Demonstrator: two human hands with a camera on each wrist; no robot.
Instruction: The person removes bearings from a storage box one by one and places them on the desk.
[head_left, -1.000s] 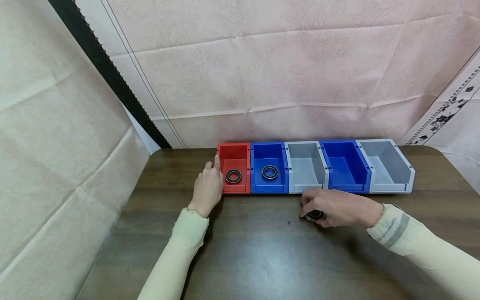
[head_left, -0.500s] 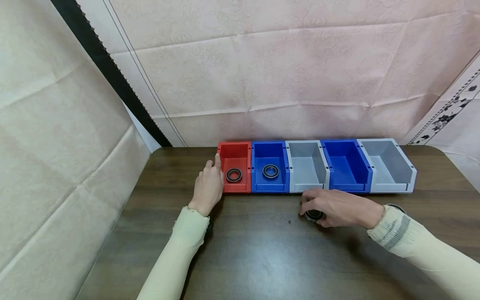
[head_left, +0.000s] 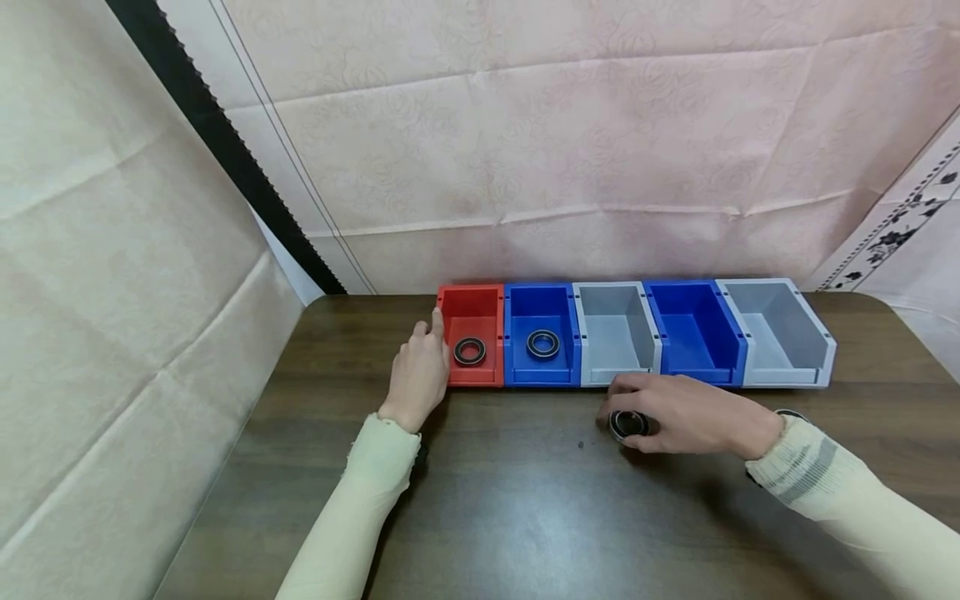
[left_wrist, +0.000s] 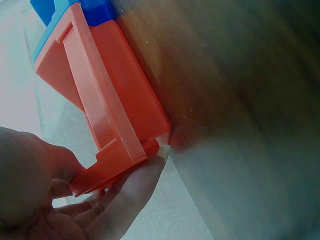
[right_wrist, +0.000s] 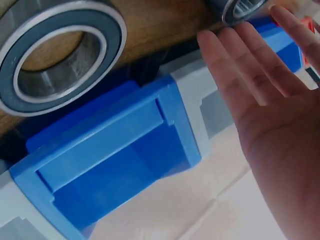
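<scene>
In the head view, my left hand [head_left: 418, 371] lies at the left side of the red bin [head_left: 477, 312]. The left wrist view shows its fingers and thumb around the side wall of that red bin [left_wrist: 112, 102]. My right hand [head_left: 686, 414] holds a dark ring-shaped bearing [head_left: 617, 427] between thumb and fingers, just in front of the third bin, which is grey [head_left: 611, 312]. In the right wrist view the held bearing [right_wrist: 230, 11] shows at the top, beside the fingertips of the right hand [right_wrist: 270, 95].
One bearing [head_left: 457, 353] lies in the red bin, another [head_left: 531, 344] in the blue bin [head_left: 538, 302] beside it. Further right stand a blue bin [head_left: 686, 321] and a grey bin [head_left: 772, 317]. Another bearing [right_wrist: 117, 37], partly hidden in the head view, is near my right wrist.
My right hand has shifted slightly to the right, and the bearing in it shows more of its ring, from between the fingers. The left hand stays at the red bin.
</scene>
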